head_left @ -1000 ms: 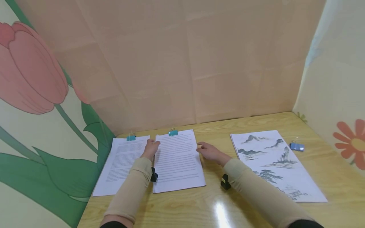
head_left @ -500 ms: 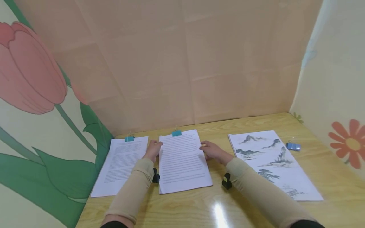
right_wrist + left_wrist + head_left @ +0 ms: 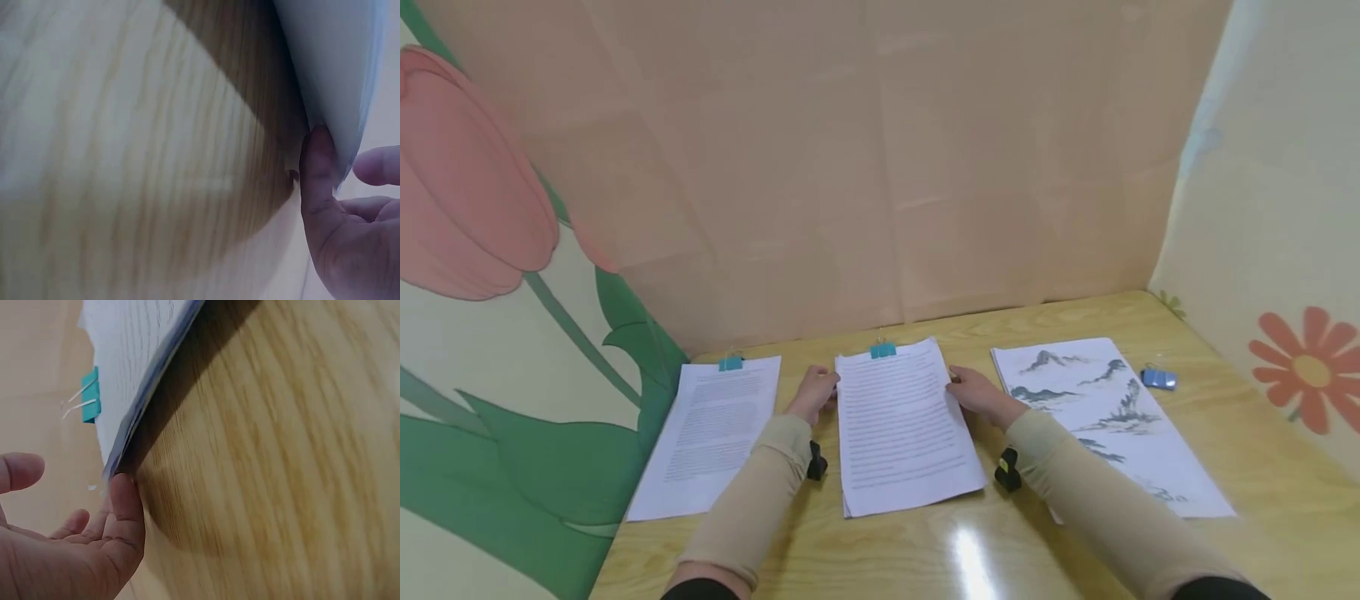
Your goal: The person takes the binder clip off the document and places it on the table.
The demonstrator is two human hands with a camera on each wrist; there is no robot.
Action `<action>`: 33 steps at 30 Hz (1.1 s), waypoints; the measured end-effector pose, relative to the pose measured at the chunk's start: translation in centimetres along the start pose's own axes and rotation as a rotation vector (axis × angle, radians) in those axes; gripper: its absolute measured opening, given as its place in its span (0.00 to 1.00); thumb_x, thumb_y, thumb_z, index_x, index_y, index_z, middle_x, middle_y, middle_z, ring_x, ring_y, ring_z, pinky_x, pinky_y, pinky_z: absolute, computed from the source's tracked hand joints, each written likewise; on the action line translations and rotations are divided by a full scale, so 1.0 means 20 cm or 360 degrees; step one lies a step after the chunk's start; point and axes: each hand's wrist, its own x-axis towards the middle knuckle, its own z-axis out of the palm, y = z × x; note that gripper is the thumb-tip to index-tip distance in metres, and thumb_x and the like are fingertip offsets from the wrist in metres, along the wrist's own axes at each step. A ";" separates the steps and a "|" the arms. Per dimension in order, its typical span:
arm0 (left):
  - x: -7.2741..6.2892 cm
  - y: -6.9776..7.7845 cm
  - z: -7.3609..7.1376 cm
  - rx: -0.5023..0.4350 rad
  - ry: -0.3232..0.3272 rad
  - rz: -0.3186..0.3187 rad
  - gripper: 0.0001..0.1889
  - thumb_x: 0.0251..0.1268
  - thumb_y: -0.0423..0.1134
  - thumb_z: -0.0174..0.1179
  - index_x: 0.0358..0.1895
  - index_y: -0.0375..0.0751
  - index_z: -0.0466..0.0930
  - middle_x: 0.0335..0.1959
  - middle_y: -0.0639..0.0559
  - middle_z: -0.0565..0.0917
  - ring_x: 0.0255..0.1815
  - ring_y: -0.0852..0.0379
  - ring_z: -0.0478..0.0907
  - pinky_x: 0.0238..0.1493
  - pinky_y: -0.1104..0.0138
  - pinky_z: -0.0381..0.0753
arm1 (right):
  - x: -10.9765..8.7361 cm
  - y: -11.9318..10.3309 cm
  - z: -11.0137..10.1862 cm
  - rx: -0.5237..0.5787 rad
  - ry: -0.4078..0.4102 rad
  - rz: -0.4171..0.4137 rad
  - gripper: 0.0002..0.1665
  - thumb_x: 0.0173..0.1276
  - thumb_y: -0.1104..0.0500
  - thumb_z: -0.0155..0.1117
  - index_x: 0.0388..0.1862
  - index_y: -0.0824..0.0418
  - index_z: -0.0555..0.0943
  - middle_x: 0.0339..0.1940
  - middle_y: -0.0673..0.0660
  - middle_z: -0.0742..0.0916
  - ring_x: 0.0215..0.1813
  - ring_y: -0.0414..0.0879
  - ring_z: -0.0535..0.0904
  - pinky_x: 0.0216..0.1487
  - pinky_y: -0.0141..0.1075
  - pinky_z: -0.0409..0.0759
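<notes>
A stack of printed sheets (image 3: 906,433) stands tilted with its edges raised off the table. A teal binder clip (image 3: 882,351) is on its top edge. My left hand (image 3: 814,392) is at its upper left edge; in the left wrist view one fingertip (image 3: 125,487) touches the corner while the thumb is apart from the paper. My right hand (image 3: 983,396) holds the right edge, with a finger (image 3: 319,162) underneath and the thumb (image 3: 378,165) on the other side. Part of each hand is hidden.
Left lies another clipped stack of text sheets (image 3: 715,433) with a teal binder clip (image 3: 731,363). On the right are sheets with ink landscapes (image 3: 1067,375) and a blue binder clip (image 3: 1159,378). A brown covering (image 3: 887,167) backs the wooden table (image 3: 910,558).
The middle stack has been lifted and shifted right, away from the left stack, with both hands moving along. The view has turned slightly to the right.
</notes>
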 end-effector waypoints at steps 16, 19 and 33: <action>0.03 0.05 0.12 0.0155 -0.0121 -0.0008 0.27 0.77 0.39 0.52 0.71 0.27 0.65 0.60 0.35 0.77 0.51 0.46 0.77 0.49 0.60 0.78 | -0.06 0.02 -0.13 -0.0315 0.0053 -0.0076 0.36 0.68 0.71 0.53 0.75 0.78 0.63 0.56 0.77 0.81 0.54 0.63 0.82 0.49 0.45 0.85; 0.02 0.06 0.14 0.0161 -0.0134 -0.0033 0.25 0.77 0.39 0.52 0.70 0.28 0.67 0.55 0.36 0.78 0.49 0.46 0.78 0.50 0.59 0.78 | -0.08 0.01 -0.16 -0.0305 0.0048 -0.0060 0.35 0.70 0.71 0.53 0.76 0.77 0.62 0.56 0.76 0.81 0.52 0.61 0.83 0.48 0.44 0.85; 0.04 0.08 0.26 0.0028 -0.0184 0.0006 0.27 0.80 0.35 0.49 0.74 0.23 0.61 0.67 0.30 0.73 0.60 0.41 0.77 0.62 0.53 0.77 | -0.16 0.04 -0.26 -0.0169 0.0061 -0.0008 0.34 0.71 0.71 0.54 0.77 0.73 0.64 0.46 0.65 0.82 0.35 0.48 0.79 0.33 0.37 0.79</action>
